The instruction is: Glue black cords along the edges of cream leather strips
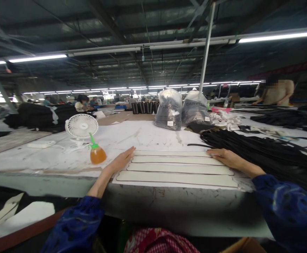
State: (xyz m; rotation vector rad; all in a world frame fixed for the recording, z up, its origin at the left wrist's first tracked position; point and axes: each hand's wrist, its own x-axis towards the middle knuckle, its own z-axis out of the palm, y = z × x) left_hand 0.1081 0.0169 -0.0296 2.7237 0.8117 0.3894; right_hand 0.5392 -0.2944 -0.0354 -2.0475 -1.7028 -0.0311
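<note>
Several long cream strips with dark edges (174, 178) lie side by side on the white table (132, 135), close to its front edge. At the left end of the farthest strips rests my left hand (123, 159), palm down with fingers stretched out. My right hand (225, 157) lies flat at their right end, its fingertips touching the farthest strip. Neither hand grips anything.
A white fan (82, 126) and a bottle of orange liquid (98, 154) stand at the left. Black strips (261, 154) are heaped at the right. Two filled plastic bags (169, 112) stand farther back. A person (279, 93) is at the far right.
</note>
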